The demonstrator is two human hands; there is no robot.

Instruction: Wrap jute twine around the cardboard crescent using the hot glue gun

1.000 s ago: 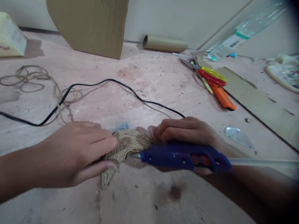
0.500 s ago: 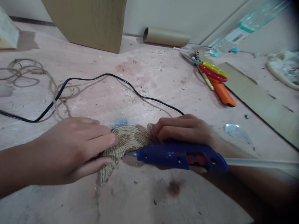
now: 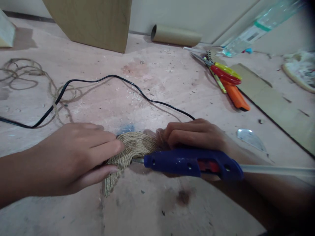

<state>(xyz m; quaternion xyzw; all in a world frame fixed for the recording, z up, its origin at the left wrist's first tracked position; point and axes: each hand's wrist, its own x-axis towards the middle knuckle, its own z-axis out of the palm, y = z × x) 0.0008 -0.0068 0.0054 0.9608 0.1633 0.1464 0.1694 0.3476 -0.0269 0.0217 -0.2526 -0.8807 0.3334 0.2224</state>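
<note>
A curved piece covered in rows of jute twine [image 3: 135, 144] lies low on the table between my hands. My left hand [image 3: 86, 157] is closed on its left side, with thumb and fingers gripping the twine rows. My right hand [image 3: 194, 134] is wrapped round a blue hot glue gun [image 3: 177, 162], whose metal nozzle touches the inner edge of the curve. A clear glue stick [image 3: 275, 169] sticks out of the gun's back end. The right fingertips are close to the piece's right end, and the gun's trigger is hidden.
A black cord [image 3: 113, 76] crosses the table beyond my hands, over loose twine [image 3: 27, 70]. Scissors [image 3: 226, 73] lie on an orange cutter [image 3: 236, 96] at the right, beside a cardboard strip [image 3: 278, 101]. At the back are a cardboard tube [image 3: 177, 35], a cardboard panel [image 3: 95, 26] and a plastic bottle [image 3: 256, 32].
The view has shifted very slightly. Both hands keep their holds, and the glue gun's nozzle stays at the inner edge of the twine piece.
</note>
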